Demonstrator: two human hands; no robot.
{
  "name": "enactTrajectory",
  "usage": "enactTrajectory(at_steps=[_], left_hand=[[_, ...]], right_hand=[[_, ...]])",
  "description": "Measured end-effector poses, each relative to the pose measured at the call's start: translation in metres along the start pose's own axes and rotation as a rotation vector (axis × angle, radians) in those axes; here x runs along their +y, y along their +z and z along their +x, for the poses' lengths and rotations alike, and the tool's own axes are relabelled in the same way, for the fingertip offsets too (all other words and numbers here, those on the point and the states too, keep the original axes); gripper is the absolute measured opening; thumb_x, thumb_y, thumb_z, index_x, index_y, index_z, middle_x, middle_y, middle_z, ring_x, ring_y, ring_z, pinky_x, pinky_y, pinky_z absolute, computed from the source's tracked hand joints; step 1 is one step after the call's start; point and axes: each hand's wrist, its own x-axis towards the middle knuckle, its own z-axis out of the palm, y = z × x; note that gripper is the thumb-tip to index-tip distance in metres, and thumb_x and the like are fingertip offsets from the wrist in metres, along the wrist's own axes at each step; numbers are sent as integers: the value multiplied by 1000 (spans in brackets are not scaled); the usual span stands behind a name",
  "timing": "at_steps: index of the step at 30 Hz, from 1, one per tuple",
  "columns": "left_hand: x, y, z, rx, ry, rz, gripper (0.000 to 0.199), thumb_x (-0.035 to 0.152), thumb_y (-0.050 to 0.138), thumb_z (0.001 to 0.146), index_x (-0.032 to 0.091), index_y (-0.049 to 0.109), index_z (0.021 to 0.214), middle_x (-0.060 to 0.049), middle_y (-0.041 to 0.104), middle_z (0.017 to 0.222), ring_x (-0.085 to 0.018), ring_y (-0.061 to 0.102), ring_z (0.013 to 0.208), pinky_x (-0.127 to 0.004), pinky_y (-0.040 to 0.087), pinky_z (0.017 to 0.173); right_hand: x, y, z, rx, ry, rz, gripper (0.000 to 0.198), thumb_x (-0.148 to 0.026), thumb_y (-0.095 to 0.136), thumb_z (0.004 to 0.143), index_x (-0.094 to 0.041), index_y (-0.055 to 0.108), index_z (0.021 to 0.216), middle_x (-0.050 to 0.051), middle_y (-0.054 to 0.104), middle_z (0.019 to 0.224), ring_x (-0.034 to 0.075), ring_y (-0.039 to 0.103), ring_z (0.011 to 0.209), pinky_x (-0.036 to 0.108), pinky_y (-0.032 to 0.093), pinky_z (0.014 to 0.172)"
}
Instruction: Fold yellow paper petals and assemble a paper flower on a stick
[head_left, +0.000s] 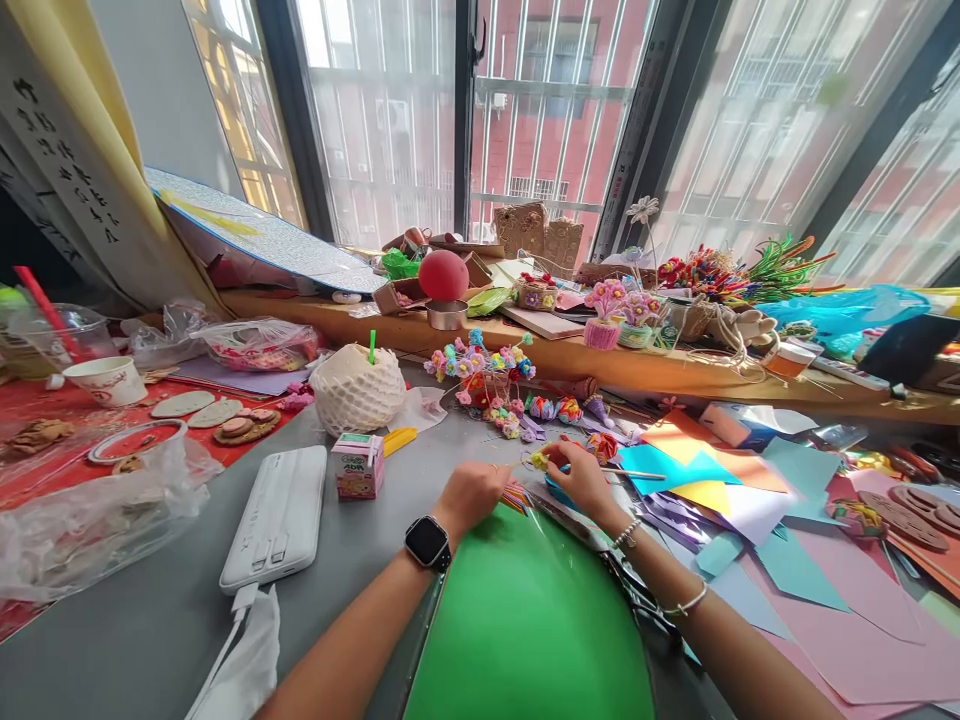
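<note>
My left hand [472,492], wearing a black watch [427,542], is closed, its fingertips on a thin pale stem. That stem seems to lead to a small yellow piece [538,460], perhaps a flower, which my right hand [579,478] pinches between thumb and fingers. Below both hands lies a glossy green sheet [551,620], its far end under the left hand. A bundle of thin coloured strips [515,496] shows beside the left fingers. Small colourful flowers [480,362] on stems stand just behind. Near the right hand are a red-orange rolled paper piece [602,446] and a wooden stick [637,474].
To the left stand a white power bank [276,515] with a cable, a small drink carton [358,466] and a net-wrapped coconut [358,390]. Coloured paper sheets [806,570] cover the right side. Crafts crowd the wooden sill [360,328], including a red ball [442,275].
</note>
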Motion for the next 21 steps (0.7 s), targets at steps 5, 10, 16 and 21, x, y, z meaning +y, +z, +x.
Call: enactTrajectory(at_steps=[5, 10, 16, 21], left_hand=[[-3, 2, -1, 18, -18, -7, 33, 29, 31, 85, 12, 56, 73, -10, 59, 60, -18, 55, 56, -25, 28, 49], [-1, 2, -2, -9, -14, -4, 30, 24, 31, 85, 11, 55, 73, -11, 60, 61, -20, 57, 57, -26, 32, 50], [-1, 2, -2, -24, -4, 43, 26, 25, 33, 84, 12, 53, 74, -10, 60, 61, -20, 59, 58, -27, 37, 51], [1, 2, -2, -50, -15, 18, 23, 21, 33, 84, 11, 54, 84, -11, 61, 63, -22, 60, 60, -28, 38, 51]], right_hand=[[-14, 24, 47, -21, 24, 102, 13, -11, 50, 63, -16, 57, 72, 2, 60, 67, 15, 55, 63, 31, 44, 64], [-38, 50, 91, -29, 91, 305, 18, -12, 48, 65, -14, 57, 81, 6, 63, 80, 16, 59, 72, 27, 48, 63], [-56, 38, 66, -12, 108, 486, 25, -19, 46, 70, -14, 56, 92, 8, 61, 95, 15, 58, 83, 25, 49, 66], [-49, 15, 4, -77, 5, 478, 23, -33, 47, 75, -14, 62, 75, 7, 64, 79, 17, 59, 77, 30, 47, 69]])
